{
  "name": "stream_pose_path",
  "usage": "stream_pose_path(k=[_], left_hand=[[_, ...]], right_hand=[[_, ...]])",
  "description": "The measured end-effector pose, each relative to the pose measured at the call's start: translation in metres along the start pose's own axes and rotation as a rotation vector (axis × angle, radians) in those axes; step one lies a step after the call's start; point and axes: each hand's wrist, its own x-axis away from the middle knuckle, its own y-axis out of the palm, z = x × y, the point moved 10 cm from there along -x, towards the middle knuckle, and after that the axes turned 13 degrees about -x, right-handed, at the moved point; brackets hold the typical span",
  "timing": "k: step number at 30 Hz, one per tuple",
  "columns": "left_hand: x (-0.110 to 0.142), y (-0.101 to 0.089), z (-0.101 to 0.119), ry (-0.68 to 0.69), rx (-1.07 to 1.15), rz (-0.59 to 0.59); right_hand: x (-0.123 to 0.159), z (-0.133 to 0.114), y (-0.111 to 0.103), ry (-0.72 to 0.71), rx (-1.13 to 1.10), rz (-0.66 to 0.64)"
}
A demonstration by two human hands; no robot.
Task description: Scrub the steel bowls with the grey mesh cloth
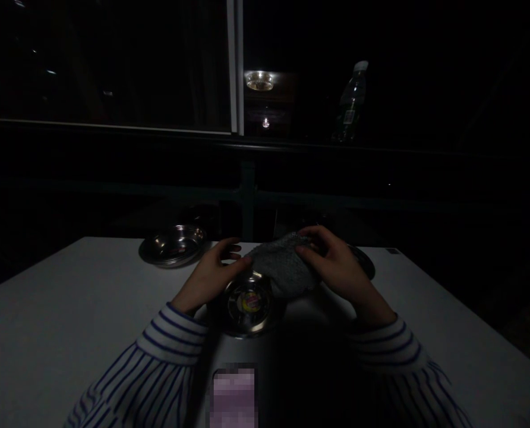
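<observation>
A grey, knitted-looking cloth (pixel 285 267) hangs over the right back part of a shiny metal bowl (pixel 265 318) with a round yellow and red label inside. My right hand (pixel 338 261) is closed on the cloth's right side, thumb in front and fingers behind. My left hand (pixel 209 273) is at the bowl's left rim, its fingers curved and apart from the thumb. The left thumb tip reaches the cloth's left edge; the dim light hides whether it presses on it.
Stacked metal bowls (pixel 173 245) sit at the back left of the white table (pixel 91 309). Behind my right hand is a dark round object (pixel 363 263). A blurred-out phone-like screen (pixel 233 398) is at the front edge. Beyond, a plastic bottle (pixel 353 101) stands by the dark window.
</observation>
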Motion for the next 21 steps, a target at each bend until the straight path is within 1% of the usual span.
stream_pose_path(k=[3, 7, 9, 11, 13, 16, 21], left_hand=[[0.003, 0.010, 0.007, 0.026, 0.081, -0.115], [0.012, 0.030, 0.018, 0.046, 0.209, -0.325], [0.014, 0.034, 0.017, 0.013, 0.251, -0.360], [0.013, 0.031, 0.015, -0.010, 0.288, -0.320], [0.010, 0.021, 0.015, 0.002, 0.298, -0.221], [0.006, 0.003, 0.015, 0.037, 0.240, -0.067], [0.004, -0.005, 0.016, 0.080, 0.227, 0.026]], right_hand=[[0.001, -0.006, -0.002, -0.032, -0.035, 0.013], [0.000, -0.008, -0.006, -0.032, -0.102, 0.071], [0.000, -0.005, -0.007, -0.009, -0.149, 0.099], [-0.001, 0.001, -0.007, 0.032, -0.192, 0.108], [-0.001, 0.006, -0.005, 0.072, -0.213, 0.100], [-0.001, 0.009, -0.004, 0.089, -0.188, 0.098], [-0.001, 0.009, -0.004, 0.043, -0.065, 0.101]])
